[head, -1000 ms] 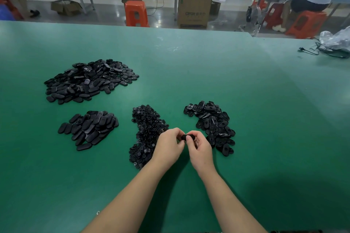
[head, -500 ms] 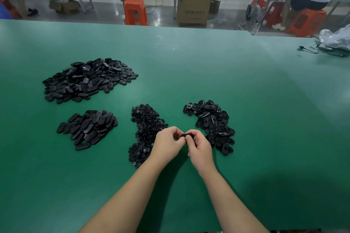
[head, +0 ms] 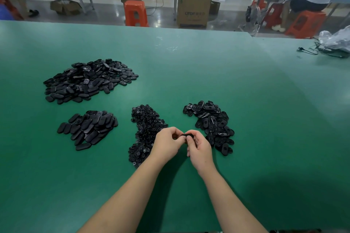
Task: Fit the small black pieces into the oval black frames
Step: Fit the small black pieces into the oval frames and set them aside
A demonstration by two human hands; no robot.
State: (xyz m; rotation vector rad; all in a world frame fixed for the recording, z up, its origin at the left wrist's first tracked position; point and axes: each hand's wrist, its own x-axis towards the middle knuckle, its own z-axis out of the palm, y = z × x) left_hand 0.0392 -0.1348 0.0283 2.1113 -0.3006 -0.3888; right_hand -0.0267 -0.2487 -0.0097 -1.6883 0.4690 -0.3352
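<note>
Hands met just above the green bench [head: 246, 100], between two heaps. Left hand [head: 166, 143] and right hand [head: 198, 147] both had fingers curled, pinching one oval black frame [head: 188, 136] between them — only its top edge showed past the fingertips. Whether a small piece was already in the frame, can't tell; the knuckles hid it.

Supply: pile of small black pieces [head: 146, 130] lay just left of the left hand, partly behind it. Pile of oval frames w/ holes [head: 212, 125] sat just right of the right hand. Two more heaps of oval parts lay well to the left — a near heap [head: 88, 128] and a far heap [head: 89, 80], prob. other stock or done work; not sure which.

Doing the step well, as I judged it: keep the frame flat btw the thumbs, line the piece square w/ the hole, press evenly w/ a thumb till it seats, don't force it tilted. Parts are tiny and slick-looking, so a loose pinch could let one drop into a heap.

Pose: both forearms came in from the bottom edge, angling toward each other, wrists low over the bench, backs of hands up.
</note>
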